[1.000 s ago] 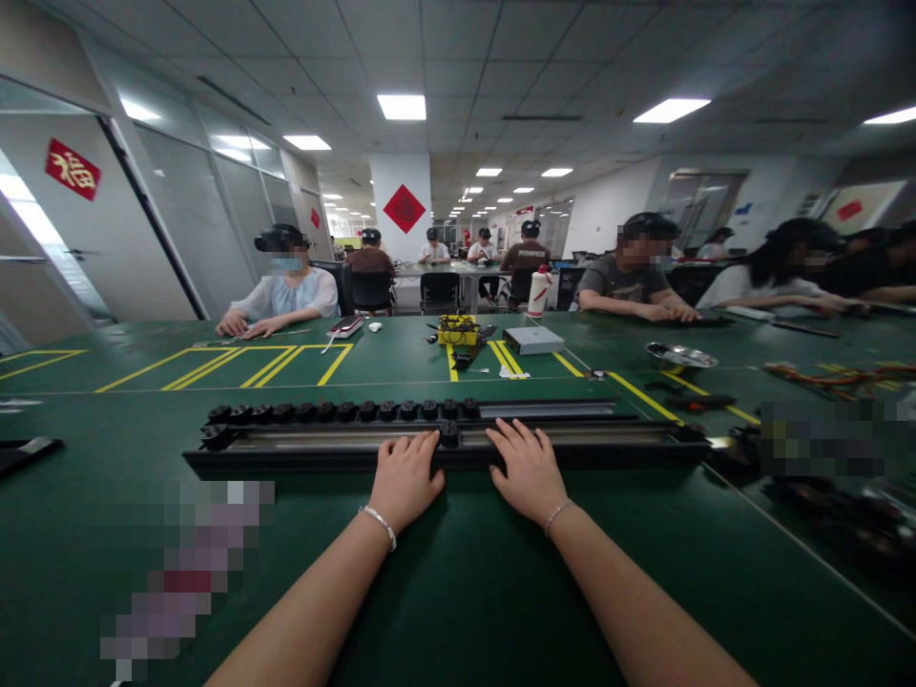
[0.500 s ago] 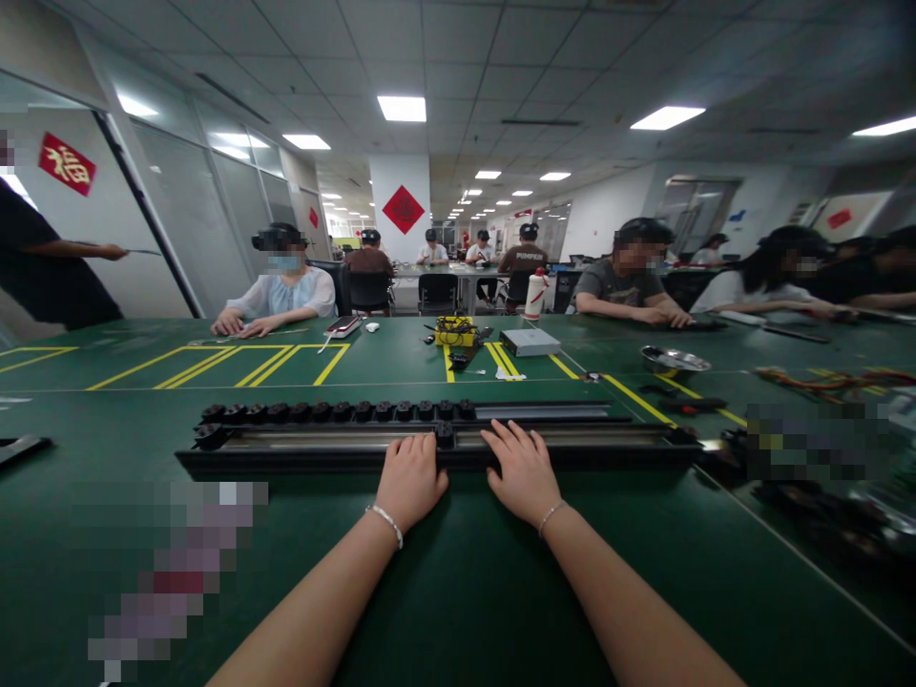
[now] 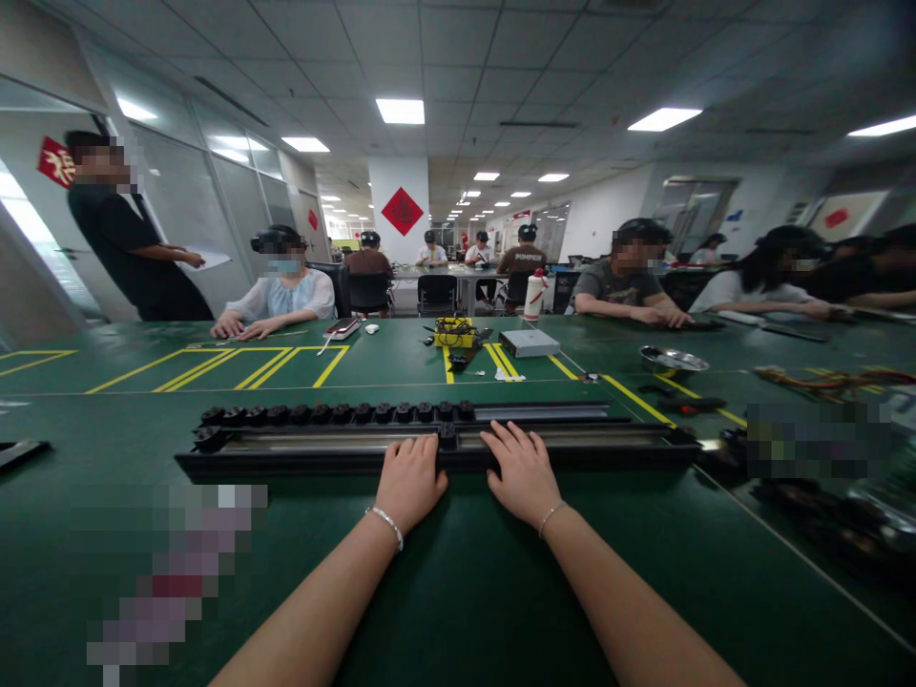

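A long black track rail (image 3: pixel 286 464) with a metallic inner channel lies across the green table in front of me. My left hand (image 3: pixel 410 485) rests on its near edge, left of the middle, fingers laid forward over the edge. To the right, my right hand (image 3: pixel 522 474) lies on the same edge with its fingers spread. Between the two hands a small black block (image 3: pixel 447 436) sits in the channel, close to my left fingertips. Behind, several similar black round-topped sockets (image 3: pixel 364 413) stand in a row along a second rail.
A metal bowl (image 3: pixel 674 360), a silver box (image 3: pixel 530 343) and a yellow box with black cables (image 3: pixel 456 331) stand farther back. Black parts (image 3: pixel 822 510) and a coloured wire bundle (image 3: pixel 837 379) lie at the right. Several co-workers sit around; one person (image 3: pixel 135 229) stands at the left holding paper.
The standing person at the left has moved to the right and come more fully into view, with the paper showing. My hands and the rail look the same as before.
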`<state>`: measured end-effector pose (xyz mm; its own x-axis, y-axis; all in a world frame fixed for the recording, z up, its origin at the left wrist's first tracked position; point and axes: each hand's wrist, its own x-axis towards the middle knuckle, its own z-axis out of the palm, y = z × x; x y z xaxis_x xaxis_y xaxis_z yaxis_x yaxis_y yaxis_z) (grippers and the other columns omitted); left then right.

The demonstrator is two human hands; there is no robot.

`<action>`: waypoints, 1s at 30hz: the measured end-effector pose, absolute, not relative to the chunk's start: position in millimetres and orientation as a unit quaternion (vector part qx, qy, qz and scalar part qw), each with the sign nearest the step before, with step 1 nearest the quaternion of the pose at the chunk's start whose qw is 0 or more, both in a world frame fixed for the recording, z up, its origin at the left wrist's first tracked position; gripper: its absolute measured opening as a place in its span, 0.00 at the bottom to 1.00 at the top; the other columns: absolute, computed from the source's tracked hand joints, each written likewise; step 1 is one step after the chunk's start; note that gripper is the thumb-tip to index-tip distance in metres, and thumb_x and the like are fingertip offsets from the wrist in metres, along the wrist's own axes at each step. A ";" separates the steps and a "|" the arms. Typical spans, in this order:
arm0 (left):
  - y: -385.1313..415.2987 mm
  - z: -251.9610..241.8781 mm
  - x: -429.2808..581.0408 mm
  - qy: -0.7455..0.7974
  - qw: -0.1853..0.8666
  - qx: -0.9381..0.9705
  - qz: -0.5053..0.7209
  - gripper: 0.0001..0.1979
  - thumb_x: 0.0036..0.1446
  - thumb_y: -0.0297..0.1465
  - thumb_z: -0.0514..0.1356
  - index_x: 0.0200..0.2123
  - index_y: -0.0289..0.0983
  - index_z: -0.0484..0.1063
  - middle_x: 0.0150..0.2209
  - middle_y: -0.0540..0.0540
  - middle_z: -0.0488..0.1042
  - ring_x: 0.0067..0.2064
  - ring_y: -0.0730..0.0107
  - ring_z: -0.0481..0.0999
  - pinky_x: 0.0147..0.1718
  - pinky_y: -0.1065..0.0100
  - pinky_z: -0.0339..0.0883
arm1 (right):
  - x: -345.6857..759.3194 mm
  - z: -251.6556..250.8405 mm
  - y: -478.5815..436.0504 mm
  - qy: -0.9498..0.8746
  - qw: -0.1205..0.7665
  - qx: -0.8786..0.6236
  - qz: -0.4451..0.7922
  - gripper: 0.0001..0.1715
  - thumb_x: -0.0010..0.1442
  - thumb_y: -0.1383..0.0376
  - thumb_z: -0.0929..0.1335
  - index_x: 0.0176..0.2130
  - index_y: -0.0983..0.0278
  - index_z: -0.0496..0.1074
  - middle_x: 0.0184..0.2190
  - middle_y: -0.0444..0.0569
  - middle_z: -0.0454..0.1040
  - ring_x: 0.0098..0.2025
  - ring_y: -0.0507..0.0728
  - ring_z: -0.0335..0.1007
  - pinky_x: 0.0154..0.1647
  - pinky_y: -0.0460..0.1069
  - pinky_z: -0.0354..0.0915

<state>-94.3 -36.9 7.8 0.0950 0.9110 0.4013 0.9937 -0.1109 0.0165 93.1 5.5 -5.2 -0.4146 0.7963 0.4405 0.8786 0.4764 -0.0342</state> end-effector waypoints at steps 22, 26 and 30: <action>-35.4 5.2 -94.5 -0.651 0.144 -0.730 -0.152 0.23 0.53 0.36 0.53 0.53 0.39 0.60 0.47 0.43 0.70 0.46 0.59 0.66 0.46 0.58 0.54 | 93.7 -7.4 7.1 -0.837 0.218 -0.493 -0.097 0.31 0.52 0.64 0.63 0.56 0.56 0.60 0.61 0.44 0.56 0.61 0.60 0.45 0.60 0.59 0.40; -35.1 4.5 -94.6 -0.647 0.147 -0.731 -0.158 0.23 0.53 0.36 0.53 0.52 0.38 0.61 0.47 0.43 0.71 0.46 0.59 0.66 0.46 0.57 0.54 | 93.7 -8.1 7.4 -0.837 0.216 -0.494 -0.096 0.31 0.52 0.64 0.63 0.56 0.56 0.60 0.61 0.44 0.56 0.61 0.60 0.45 0.59 0.60 0.40; -35.0 4.1 -94.6 -0.645 0.154 -0.731 -0.161 0.23 0.52 0.36 0.53 0.52 0.38 0.61 0.46 0.44 0.71 0.45 0.59 0.67 0.45 0.57 0.54 | 93.3 -8.3 7.6 -0.836 0.215 -0.494 -0.098 0.31 0.52 0.64 0.63 0.56 0.55 0.60 0.61 0.44 0.55 0.61 0.60 0.45 0.60 0.59 0.40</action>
